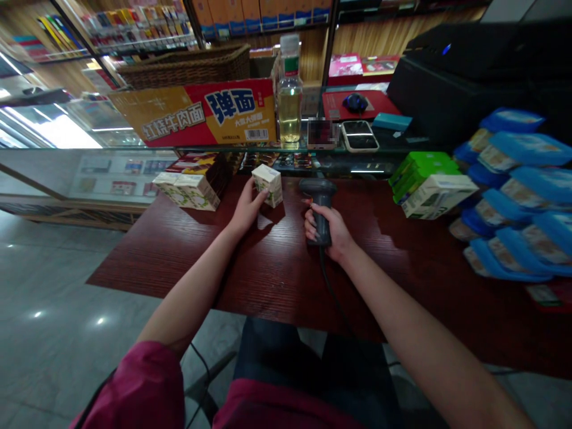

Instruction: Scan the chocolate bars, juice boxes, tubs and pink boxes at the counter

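Note:
My left hand (247, 210) grips a small white and green carton (268, 184) and holds it on the dark red wooden counter (277, 268). My right hand (326, 231) is wrapped round the handle of a black barcode scanner (319, 202), whose head points toward the carton. The scanner's cable runs down off the counter's near edge. Just left of the held carton lie several more cartons of the same kind (186, 189).
Green and white boxes (424, 182) lie on the counter at right beside a heap of blue packets (513, 196). Behind stand a noodle box (201, 113), an oil bottle (289, 98), a phone (360, 136), a mouse (355, 102) and a black machine (482, 71).

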### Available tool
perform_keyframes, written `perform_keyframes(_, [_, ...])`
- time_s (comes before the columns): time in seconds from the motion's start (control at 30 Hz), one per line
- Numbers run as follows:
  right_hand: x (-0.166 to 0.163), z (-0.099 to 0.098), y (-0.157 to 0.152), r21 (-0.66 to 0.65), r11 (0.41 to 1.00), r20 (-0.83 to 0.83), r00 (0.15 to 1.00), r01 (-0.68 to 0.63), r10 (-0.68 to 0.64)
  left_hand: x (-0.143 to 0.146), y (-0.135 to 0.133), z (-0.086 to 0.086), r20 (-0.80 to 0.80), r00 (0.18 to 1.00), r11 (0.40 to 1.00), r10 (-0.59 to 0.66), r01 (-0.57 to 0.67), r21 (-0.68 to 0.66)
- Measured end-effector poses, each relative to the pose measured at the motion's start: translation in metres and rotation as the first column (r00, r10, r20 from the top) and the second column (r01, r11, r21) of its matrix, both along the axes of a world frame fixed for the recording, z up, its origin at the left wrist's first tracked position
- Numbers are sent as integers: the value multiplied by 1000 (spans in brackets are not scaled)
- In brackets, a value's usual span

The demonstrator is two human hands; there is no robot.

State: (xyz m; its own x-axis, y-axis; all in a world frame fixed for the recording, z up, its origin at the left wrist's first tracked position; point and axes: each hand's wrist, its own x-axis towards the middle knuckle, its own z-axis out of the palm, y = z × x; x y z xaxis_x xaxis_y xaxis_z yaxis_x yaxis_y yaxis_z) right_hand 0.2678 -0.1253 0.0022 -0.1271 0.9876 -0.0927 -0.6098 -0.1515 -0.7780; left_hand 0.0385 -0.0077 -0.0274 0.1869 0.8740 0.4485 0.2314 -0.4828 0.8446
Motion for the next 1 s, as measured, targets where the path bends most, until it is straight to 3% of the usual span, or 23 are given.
perform_keyframes(0.17, [-1,3,0,-14,1000,4,1000,-24,24,36,-6,-6,20,985,983,173,-174,63])
perform_keyframes(0.3, [-4,7,-6,-16,997,40,996,-78,78,29,-26,4,19,969,969,246,-247,17])
perform_keyframes(0.47, [-8,9,-12,-21,993,78,990,-115,116,-25,-90,9,36,967,968,251,-249,-38])
perform_keyframes(0.6, [-8,8,-13,-30,994,104,988,-109,112,-96,-126,5,65,909,910,411,-405,-85])
perform_keyframes(0.7, [-7,8,-12,-44,991,120,984,-124,128,-147,-120,3,54,802,804,594,-591,-64])
perform_keyframes(0.8, [-5,8,-12,-42,991,144,980,-130,135,-178,-93,3,56,725,727,686,-687,-13])
perform_keyframes(1.0, [-3,8,-11,-32,991,163,978,-129,132,-190,-39,-3,51,639,639,767,-769,27])
